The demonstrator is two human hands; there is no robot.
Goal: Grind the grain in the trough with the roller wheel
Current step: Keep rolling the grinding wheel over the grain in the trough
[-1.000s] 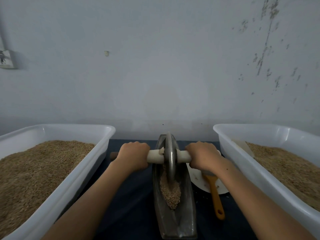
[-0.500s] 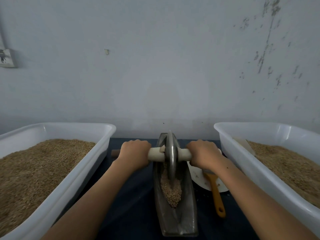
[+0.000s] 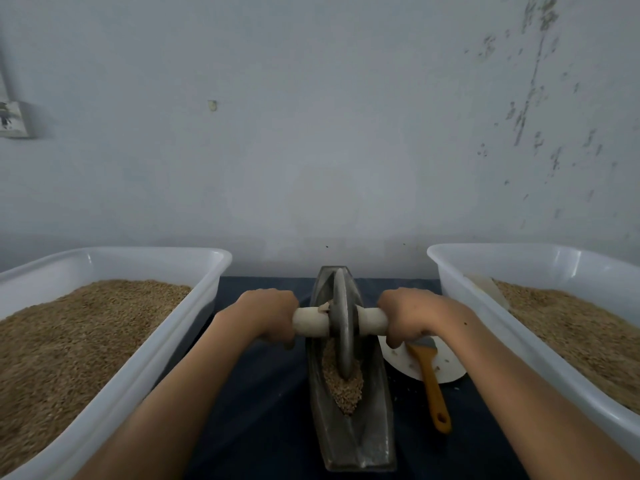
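A dark metal boat-shaped trough (image 3: 370, 441) lies lengthwise on the table between my arms. A heap of tan grain (image 3: 346, 389) fills its middle. The grey metal roller wheel (image 3: 343, 327) stands upright in the groove, its lower edge in the grain. A pale wooden axle handle (image 3: 310, 320) runs through the wheel's hub. My left hand (image 3: 265, 315) grips the axle's left end and my right hand (image 3: 412, 313) grips its right end, both with fingers curled over the top.
A large white tub of grain (image 3: 145, 355) stands to the left, another white tub (image 3: 485, 299) to the right. A white plate (image 3: 446, 370) with an orange-handled brush (image 3: 433, 386) lies right of the trough. The wall rises just behind the dark table (image 3: 263, 410).
The wheel and both hands have rolled slightly towards me along the trough; the grain heap keeps about the same place.
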